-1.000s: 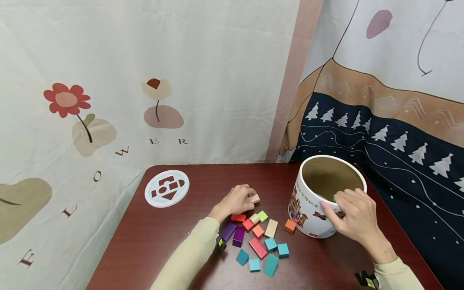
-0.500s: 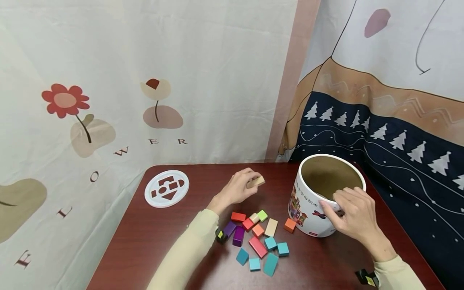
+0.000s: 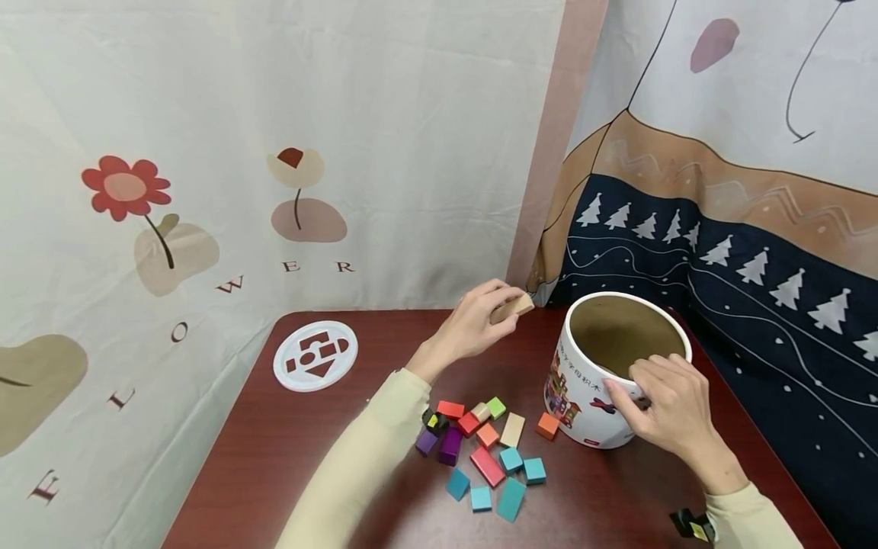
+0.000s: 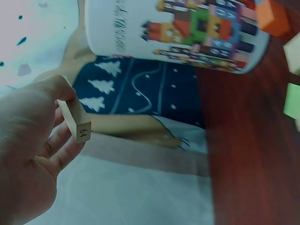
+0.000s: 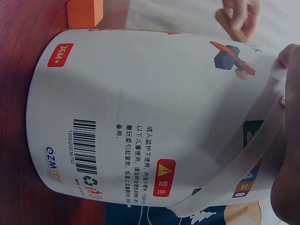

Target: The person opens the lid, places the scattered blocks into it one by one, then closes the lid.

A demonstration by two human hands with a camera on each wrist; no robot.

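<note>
While the left hand [image 3: 469, 326] is pinching one wooden block [image 3: 516, 307] mid-frame, the right hand [image 3: 675, 400] is gripping the bucket [image 3: 583, 396] at right; loose blocks [image 3: 487, 466] are waiting lower middle.

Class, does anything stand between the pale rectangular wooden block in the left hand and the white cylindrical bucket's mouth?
Nothing visible stands between the wooden block in the left hand and the bucket; only its height may need clearing. The right hand grips the bucket's near side, off that path.
</note>
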